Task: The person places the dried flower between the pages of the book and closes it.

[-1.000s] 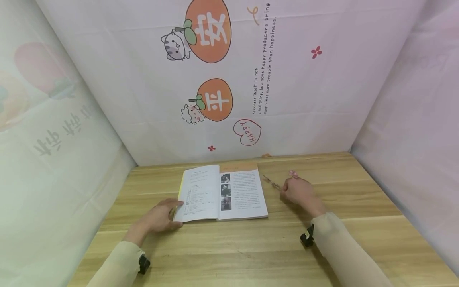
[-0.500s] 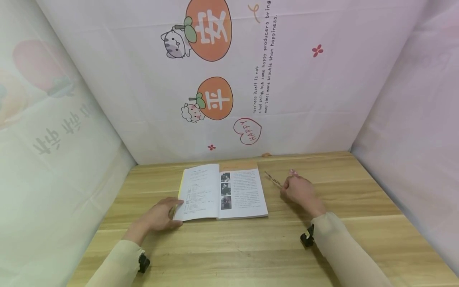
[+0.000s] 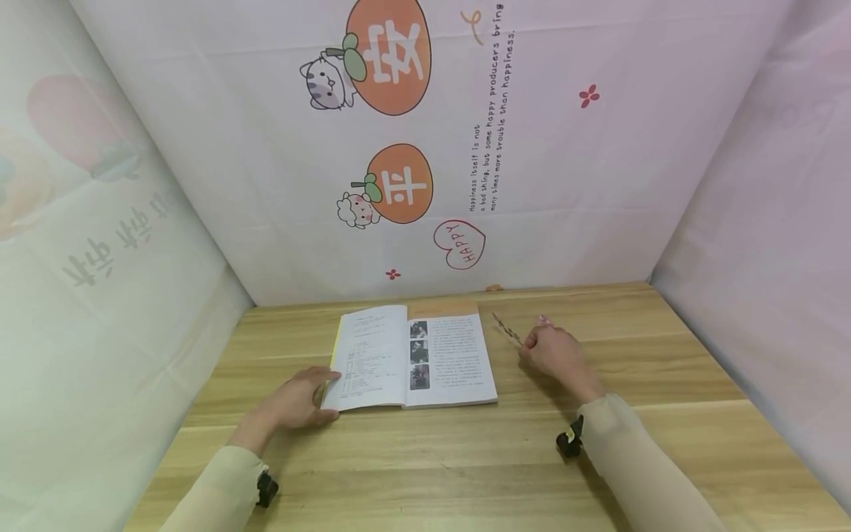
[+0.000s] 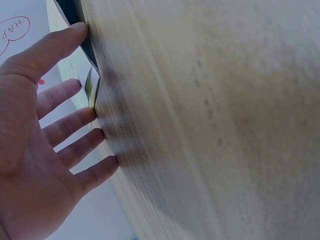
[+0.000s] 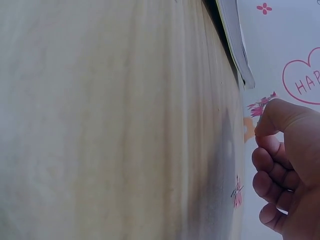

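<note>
Pink-flowered strip (image 3: 508, 330) juts from the right hand (image 3: 555, 353)

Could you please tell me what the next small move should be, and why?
Probably move the right hand left over the open book: it pinches a thin sprig just right of the pages, while the left hand touches the left page's edge.
</note>
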{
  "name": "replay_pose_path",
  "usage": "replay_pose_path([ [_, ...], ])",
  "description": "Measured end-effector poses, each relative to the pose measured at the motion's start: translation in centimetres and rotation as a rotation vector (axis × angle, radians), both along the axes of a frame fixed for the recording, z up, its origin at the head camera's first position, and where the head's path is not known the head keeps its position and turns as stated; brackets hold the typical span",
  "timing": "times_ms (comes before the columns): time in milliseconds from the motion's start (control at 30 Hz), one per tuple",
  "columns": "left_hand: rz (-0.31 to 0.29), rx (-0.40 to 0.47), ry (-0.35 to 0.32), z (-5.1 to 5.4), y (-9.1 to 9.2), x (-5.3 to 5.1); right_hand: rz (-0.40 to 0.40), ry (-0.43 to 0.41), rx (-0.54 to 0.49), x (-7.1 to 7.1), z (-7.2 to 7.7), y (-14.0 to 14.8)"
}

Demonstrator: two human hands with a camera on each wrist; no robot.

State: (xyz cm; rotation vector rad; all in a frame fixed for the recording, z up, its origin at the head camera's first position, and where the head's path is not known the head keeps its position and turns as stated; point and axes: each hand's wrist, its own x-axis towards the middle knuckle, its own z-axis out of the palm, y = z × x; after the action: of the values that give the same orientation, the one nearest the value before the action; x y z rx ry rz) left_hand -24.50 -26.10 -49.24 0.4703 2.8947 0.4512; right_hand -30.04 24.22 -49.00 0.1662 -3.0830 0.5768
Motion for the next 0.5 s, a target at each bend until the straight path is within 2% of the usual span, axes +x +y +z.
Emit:
replay_pose_path([
  [500, -0.001, -0.005, -0.001, 0.08, -0.05, 0.01, -0.03, -0.031, -0.032, 0.1, 0.08, 0.1],
])
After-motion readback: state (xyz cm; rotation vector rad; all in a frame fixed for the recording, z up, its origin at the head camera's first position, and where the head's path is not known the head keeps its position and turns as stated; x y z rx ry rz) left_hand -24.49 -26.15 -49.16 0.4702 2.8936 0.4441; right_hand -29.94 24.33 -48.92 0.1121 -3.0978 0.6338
